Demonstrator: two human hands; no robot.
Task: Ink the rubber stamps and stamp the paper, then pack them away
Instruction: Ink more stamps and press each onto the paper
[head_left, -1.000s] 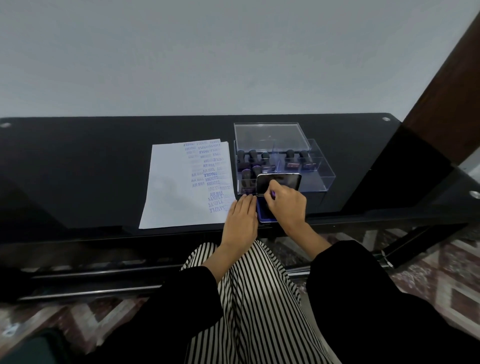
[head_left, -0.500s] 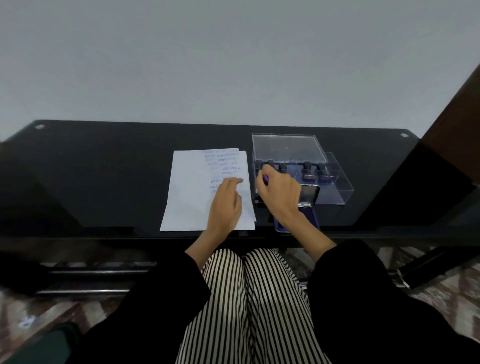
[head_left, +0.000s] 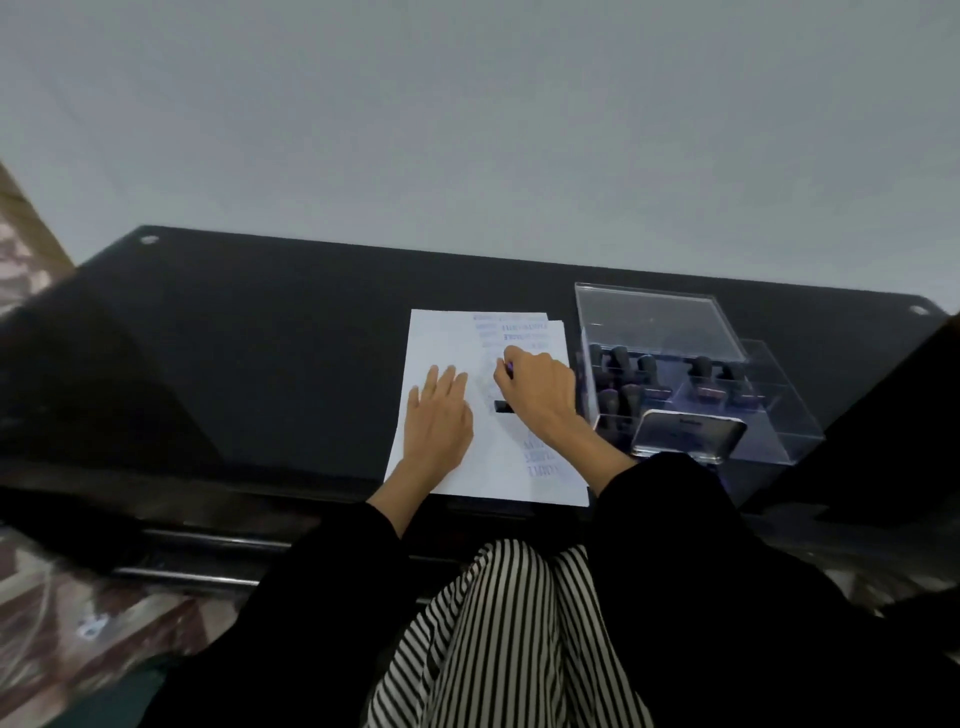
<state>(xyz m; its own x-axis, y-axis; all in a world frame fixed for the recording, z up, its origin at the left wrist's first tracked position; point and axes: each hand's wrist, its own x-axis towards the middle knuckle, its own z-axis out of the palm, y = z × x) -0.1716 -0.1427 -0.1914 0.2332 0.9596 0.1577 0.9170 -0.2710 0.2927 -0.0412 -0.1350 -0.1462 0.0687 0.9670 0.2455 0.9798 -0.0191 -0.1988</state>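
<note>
Paper (head_left: 441, 338) lies on the table (head_left: 260, 364), thin and likely to slide, so the left hand (head_left: 441, 421) presses it flat, fingers straight. At its 3 o'clock, the right hand (head_left: 540, 395) grips a small rigid stamp (head_left: 503, 407), best held by its knob, with its base on the sheet.

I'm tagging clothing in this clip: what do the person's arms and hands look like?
Both arms wear long, loose black sleeves; the left sleeve and right sleeve end short of the wrists. The left hand and right hand are bare: no gloves, rings or watch show.
</note>
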